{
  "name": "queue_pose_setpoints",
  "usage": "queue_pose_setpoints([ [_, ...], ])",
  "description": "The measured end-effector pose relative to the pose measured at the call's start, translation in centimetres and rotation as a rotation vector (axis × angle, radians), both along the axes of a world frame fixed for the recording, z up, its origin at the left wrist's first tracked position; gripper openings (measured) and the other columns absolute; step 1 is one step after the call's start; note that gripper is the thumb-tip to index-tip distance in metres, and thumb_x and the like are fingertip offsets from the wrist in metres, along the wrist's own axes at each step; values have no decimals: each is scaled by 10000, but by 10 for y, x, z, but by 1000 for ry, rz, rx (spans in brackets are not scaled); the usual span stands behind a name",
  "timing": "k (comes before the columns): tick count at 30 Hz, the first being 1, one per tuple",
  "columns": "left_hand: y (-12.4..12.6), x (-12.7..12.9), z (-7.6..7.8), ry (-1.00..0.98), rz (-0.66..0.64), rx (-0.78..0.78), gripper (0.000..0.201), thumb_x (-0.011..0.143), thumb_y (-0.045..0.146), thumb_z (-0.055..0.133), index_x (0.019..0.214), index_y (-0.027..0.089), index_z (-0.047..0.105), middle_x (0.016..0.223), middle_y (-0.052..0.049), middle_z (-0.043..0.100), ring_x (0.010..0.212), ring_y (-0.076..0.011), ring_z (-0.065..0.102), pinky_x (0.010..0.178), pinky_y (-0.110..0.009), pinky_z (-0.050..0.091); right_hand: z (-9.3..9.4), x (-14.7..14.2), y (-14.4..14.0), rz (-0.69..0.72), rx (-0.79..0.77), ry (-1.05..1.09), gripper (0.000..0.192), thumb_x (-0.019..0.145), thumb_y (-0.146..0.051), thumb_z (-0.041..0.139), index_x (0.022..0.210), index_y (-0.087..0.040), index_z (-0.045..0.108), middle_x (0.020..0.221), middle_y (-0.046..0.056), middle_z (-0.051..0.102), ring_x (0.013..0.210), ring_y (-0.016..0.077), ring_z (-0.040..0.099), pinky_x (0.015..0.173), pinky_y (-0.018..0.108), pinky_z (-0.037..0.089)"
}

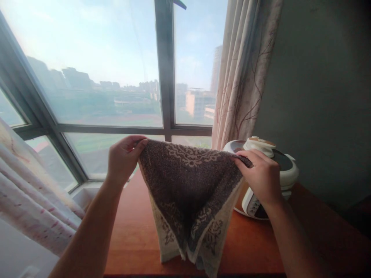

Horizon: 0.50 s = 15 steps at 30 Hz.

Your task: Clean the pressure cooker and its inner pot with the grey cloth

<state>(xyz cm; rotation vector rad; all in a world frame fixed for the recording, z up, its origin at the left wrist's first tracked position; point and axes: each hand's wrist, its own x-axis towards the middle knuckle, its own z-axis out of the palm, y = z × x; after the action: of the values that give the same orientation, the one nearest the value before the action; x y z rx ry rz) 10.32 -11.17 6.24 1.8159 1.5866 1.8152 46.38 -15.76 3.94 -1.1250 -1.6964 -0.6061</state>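
Left hand (123, 156) and right hand (261, 175) raised over the wooden counter (136, 227), fingers of each pinched shut on a top corner of a dark patterned towel (189, 185). Towel held up between both hands, sagging to a point just above the counter in front of the window (101, 77). Behind the right hand, a white rice cooker (285, 170) on the counter beside the curtain (246, 69).
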Motion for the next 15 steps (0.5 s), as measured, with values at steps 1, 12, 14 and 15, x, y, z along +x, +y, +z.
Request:
queue_pose_setpoints([
  [1,2,-4,0,38,11,-5,325,777,505,678,948,240,758,838,-14,763,763,-202,681,697,-279,527,3,1,3,7,-8,6,135,910,-313,647,875,-194,701,868,50,722,804,214,674,762,319,493],
  [12,14,-65,-63,749,-22,-353,465,879,594,428,873,247,738,691,-46,732,670,-239,680,608,-286,426,-51,-19,5,-63,-462,-183,209,952,-331,587,819,-209,694,783,50,721,719,212,687,619,281,415],
  [14,11,-73,-78,766,-43,-417,488,899,606,395,793,241,702,584,-21,678,566,-205,637,569,-271,403,-60,-24,3,-190,-544,-244,273,957,-395,571,781,-223,689,698,47,712,643,217,681,550,284,348],
  [15,10,-76,-84,745,-66,-443,494,901,613,394,752,238,680,555,-10,661,537,-190,623,565,-264,403,-63,-26,3,-223,-576,-259,285,960,-408,564,782,-230,696,677,47,713,626,218,681,537,285,326],
])
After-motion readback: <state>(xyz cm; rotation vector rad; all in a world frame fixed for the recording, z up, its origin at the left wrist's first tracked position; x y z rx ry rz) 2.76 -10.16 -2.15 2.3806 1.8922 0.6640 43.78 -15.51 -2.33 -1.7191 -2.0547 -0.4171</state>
